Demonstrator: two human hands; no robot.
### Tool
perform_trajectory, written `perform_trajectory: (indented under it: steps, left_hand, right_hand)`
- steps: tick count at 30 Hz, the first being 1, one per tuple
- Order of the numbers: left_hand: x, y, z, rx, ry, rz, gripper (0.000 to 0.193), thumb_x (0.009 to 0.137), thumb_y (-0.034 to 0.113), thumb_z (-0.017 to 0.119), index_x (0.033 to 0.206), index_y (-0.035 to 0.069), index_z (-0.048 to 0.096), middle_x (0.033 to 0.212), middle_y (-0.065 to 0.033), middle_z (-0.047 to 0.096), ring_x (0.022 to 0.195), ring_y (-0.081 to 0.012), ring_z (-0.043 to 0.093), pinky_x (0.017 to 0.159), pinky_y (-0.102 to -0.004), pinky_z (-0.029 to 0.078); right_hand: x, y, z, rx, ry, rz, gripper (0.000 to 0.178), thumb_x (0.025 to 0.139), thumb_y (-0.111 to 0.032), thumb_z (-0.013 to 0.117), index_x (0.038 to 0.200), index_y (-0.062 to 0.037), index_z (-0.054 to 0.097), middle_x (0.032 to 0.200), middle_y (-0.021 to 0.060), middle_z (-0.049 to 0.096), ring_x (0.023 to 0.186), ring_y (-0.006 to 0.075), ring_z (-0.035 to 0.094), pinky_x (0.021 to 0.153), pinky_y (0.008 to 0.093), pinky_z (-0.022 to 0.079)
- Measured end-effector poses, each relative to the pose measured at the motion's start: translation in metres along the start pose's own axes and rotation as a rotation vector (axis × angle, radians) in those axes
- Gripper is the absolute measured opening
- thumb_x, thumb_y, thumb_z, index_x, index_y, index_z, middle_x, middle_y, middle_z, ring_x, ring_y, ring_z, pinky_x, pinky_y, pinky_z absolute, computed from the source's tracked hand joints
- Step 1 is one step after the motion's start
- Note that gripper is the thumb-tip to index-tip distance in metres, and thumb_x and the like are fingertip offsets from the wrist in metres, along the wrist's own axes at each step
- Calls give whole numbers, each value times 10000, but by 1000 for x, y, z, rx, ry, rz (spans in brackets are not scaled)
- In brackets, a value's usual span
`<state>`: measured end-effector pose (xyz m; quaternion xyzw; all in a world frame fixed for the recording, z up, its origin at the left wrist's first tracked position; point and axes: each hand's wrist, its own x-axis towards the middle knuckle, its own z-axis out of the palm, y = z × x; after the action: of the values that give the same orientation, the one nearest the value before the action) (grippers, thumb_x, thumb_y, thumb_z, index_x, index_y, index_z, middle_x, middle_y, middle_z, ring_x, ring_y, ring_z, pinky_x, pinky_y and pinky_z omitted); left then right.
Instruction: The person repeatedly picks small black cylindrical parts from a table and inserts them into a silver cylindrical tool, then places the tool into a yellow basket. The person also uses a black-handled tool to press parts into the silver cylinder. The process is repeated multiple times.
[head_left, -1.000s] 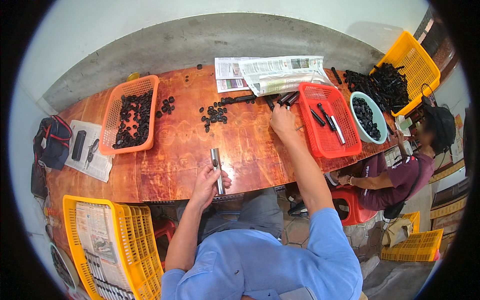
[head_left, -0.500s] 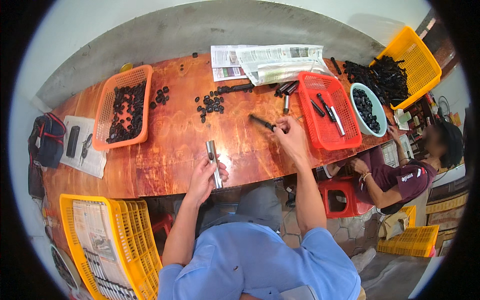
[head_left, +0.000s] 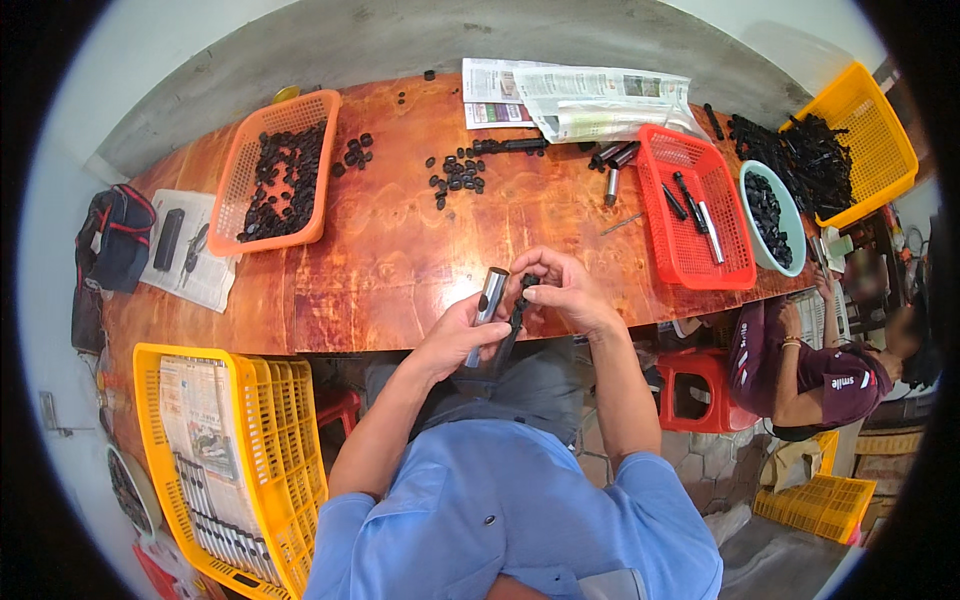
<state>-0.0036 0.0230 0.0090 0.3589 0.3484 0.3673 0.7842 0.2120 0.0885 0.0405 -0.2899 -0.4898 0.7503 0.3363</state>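
Near the table's front edge my left hand (head_left: 458, 338) is closed around a shiny silver metal tube (head_left: 491, 293), which tilts upward and has a dark opening in its side. Right beside it, my right hand (head_left: 568, 292) pinches a slim black rod-like part (head_left: 516, 322) with a knobbly upper end. The rod points down toward my left fingers; whether it touches the tube I cannot tell. On the table beyond my hands lies a loose group of small black caps (head_left: 462, 175). A thin metal rod (head_left: 622, 225) rests to the right of them.
An orange basket (head_left: 228, 190) of black caps stands left, a red basket (head_left: 690, 272) with pen-like parts right. Beside that are a pale blue bowl (head_left: 790, 262) and a yellow basket (head_left: 895, 150). Newspapers (head_left: 600, 85) lie behind. A co-worker (head_left: 810, 365) sits at right.
My right hand has brought the black part from over the table back toward me, beside the tube. My left hand still holds the tube. The whole view has shifted a little.
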Motion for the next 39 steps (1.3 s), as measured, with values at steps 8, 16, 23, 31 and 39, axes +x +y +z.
perform_trajectory:
  steps: [8,16,23,31,39]
  left_hand:
    - [-4,4,2,-120,303,144,274,908,117,695,1130,66,544,828,-4,603,623,-77,569,550,-215,467]
    - [5,-5,-4,-107,431,237,307,918,113,692,1170,34,537,797,-6,596,654,-79,572,574,-225,486]
    - [6,-2,-32,-662,363,367,282,1056,248,436,1222,34,516,1075,-127,624,881,-248,632,790,-401,554]
    - [1,22,-50,-759,545,486,300,1069,270,418,1190,22,536,1102,-149,620,1056,-301,624,993,-469,520]
    - [1,19,-48,-787,491,510,324,1071,283,412,1187,11,546,1112,-151,619,1069,-300,620,1022,-469,509]
  right_hand:
    - [-2,30,26,-156,255,12,406,971,-115,606,1319,39,463,1156,124,627,973,149,634,840,277,528]
    - [-11,60,60,-271,184,105,264,990,-86,550,1240,-2,547,901,25,645,769,95,602,639,250,478]
    - [-30,44,70,-769,404,-104,208,960,-117,582,1124,10,606,765,90,616,681,131,589,613,295,467]
    - [-49,57,85,-1148,388,-415,214,832,-122,683,1018,-23,643,775,179,656,669,349,660,620,417,518]
    - [-42,55,89,-1161,345,-426,232,838,-116,680,1041,-10,637,800,188,671,701,357,675,635,417,531]
